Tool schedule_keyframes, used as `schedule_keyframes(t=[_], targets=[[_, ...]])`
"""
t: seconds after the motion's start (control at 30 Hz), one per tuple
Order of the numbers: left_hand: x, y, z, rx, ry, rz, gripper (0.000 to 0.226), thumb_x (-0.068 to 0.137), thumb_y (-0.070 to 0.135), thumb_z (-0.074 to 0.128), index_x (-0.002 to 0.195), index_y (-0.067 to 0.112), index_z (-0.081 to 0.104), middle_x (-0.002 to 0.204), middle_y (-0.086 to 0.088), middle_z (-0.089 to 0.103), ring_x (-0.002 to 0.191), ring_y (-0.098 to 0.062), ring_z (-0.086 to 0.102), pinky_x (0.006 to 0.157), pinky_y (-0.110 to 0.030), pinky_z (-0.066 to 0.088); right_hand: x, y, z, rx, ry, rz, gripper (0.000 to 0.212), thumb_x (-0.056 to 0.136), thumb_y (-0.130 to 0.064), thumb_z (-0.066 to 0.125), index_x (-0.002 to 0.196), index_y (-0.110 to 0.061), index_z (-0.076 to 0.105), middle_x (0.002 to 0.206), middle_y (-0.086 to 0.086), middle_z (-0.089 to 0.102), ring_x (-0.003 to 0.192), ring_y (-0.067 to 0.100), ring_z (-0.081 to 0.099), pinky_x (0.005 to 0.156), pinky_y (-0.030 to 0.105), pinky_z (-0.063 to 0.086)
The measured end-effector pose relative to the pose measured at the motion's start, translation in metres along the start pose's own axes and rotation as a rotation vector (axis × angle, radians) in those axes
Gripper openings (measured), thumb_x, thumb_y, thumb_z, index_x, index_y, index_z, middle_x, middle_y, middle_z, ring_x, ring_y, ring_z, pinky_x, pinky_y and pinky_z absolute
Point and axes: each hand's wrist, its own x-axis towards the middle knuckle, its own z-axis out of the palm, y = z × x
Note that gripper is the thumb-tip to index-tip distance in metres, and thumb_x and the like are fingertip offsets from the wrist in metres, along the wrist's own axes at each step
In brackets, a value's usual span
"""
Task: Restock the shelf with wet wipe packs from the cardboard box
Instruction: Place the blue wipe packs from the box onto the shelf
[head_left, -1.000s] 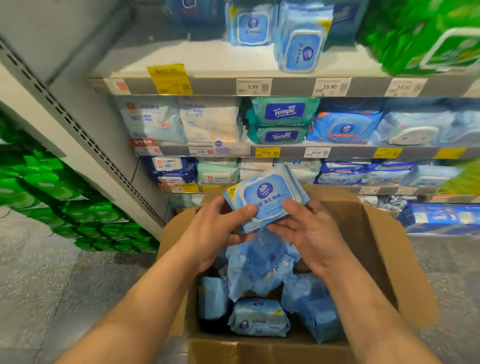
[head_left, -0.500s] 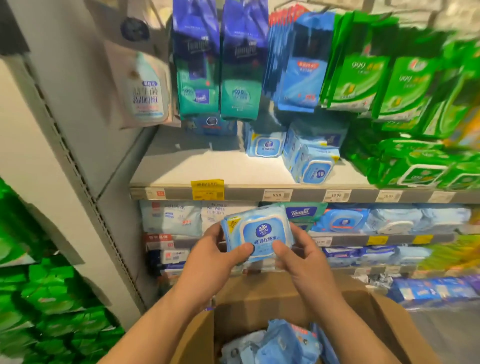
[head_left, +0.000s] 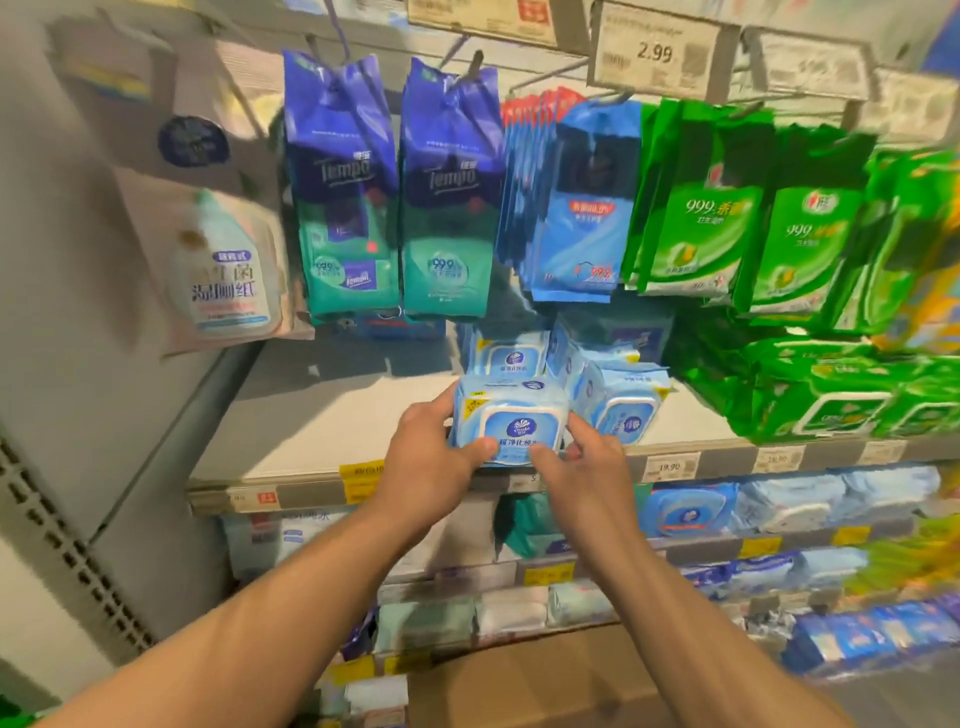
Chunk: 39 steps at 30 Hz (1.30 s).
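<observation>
Head view shows the left hand (head_left: 431, 462) and right hand (head_left: 582, 467) pinching a pale blue wipe pack (head_left: 511, 422) at the shelf (head_left: 322, 415) front edge, where an early release could tip it off

A light-blue wipe pack (head_left: 511, 423) with a white flip lid stands upright at the shelf's (head_left: 311, 415) near edge, just before matching packs (head_left: 618, 402). The box (head_left: 524, 680) sits below.
</observation>
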Motion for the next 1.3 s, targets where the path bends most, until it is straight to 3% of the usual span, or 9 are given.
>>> schedule_keyframes(t=[0.07,0.23,0.43,0.57,0.73,0.87,1.07,1.17,1.3], targets=[[0.018,-0.001,0.003,0.084,-0.005,0.018,0.054,0.082,0.035,0.079,0.133,0.043,0.062,0.119,0.003,0.07,0.1,-0.016,0.07,0.091,-0.042,0.059,0.016,0.005,0.007,0.009,0.01,-0.023,0.012,0.091,-0.024,0.067,0.082,-0.027,0.058,0.069,-0.003,0.051,0.078,0.018,0.053,0.064,0.027,0.037],[0.053,-0.006,0.005,0.182,-0.029,-0.001,0.048,0.088,0.026,0.081,0.133,0.029,0.065,0.116,0.007,0.075,0.093,-0.011,0.071,0.071,-0.02,0.05,0.045,0.011,0.019,0.037,0.04,-0.056,0.004,0.089,-0.021,0.064,0.091,-0.022,0.067,0.061,0.005,0.06,0.068,0.027,0.063,0.068,0.044,0.054],[0.077,-0.004,0.013,0.177,-0.039,-0.057,0.05,0.091,0.026,0.079,0.138,0.025,0.06,0.117,0.006,0.072,0.078,-0.004,0.062,0.05,-0.006,0.042,0.072,0.008,0.026,0.09,-0.021,0.099,0.019,0.083,-0.025,0.06,0.098,-0.026,0.071,0.077,0.003,0.066,0.076,0.025,0.069,0.078,0.046,0.061],[0.089,-0.01,0.016,0.228,-0.047,-0.085,0.051,0.09,0.023,0.08,0.137,0.023,0.062,0.106,0.008,0.07,0.076,-0.002,0.062,0.052,-0.004,0.041,0.082,0.005,0.036,0.1,-0.082,0.191,0.026,0.08,-0.032,0.059,0.103,-0.025,0.069,0.095,0.005,0.07,0.095,0.026,0.069,0.087,0.046,0.06],[0.101,-0.014,0.02,0.314,-0.051,-0.095,0.045,0.092,0.024,0.076,0.136,0.023,0.064,0.118,0.001,0.074,0.089,-0.011,0.063,0.062,-0.012,0.044,0.09,0.002,0.043,0.022,-0.061,0.215,0.052,0.087,-0.031,0.061,0.137,-0.021,0.052,0.126,0.012,0.058,0.111,0.023,0.057,0.096,0.032,0.051],[0.109,-0.014,0.026,0.28,-0.022,-0.11,0.037,0.089,0.027,0.08,0.125,0.023,0.072,0.109,0.002,0.078,0.093,-0.014,0.071,0.075,-0.028,0.057,0.088,-0.003,0.042,0.031,-0.085,0.166,0.061,0.094,-0.025,0.06,0.15,-0.017,0.038,0.134,0.014,0.048,0.085,0.009,0.049,0.07,0.011,0.038],[0.124,-0.016,0.032,0.239,0.048,-0.175,0.018,0.091,0.025,0.076,0.107,0.019,0.078,0.097,0.0,0.079,0.088,-0.018,0.073,0.076,-0.033,0.06,0.084,-0.007,0.048,-0.056,-0.169,0.137,0.048,0.093,-0.031,0.057,0.136,-0.011,0.05,0.13,0.011,0.051,0.12,0.027,0.054,0.091,0.026,0.041],[0.13,-0.019,0.036,0.213,0.071,-0.228,0.014,0.09,0.027,0.078,0.1,0.017,0.079,0.093,-0.001,0.079,0.087,-0.021,0.073,0.08,-0.038,0.062,0.086,-0.006,0.051,-0.062,-0.189,0.122,0.06,0.085,-0.036,0.057,0.139,-0.011,0.051,0.135,0.011,0.055,0.121,0.026,0.056,0.1,0.034,0.047],[0.141,-0.029,0.039,0.052,0.082,-0.326,0.011,0.084,0.026,0.085,0.081,0.023,0.074,0.088,0.0,0.08,0.084,-0.021,0.077,0.079,-0.047,0.064,0.088,-0.006,0.05,-0.129,-0.252,0.127,0.076,0.089,-0.034,0.061,0.155,-0.01,0.035,0.156,0.008,0.038,0.144,0.022,0.035,0.117,0.034,0.034]])
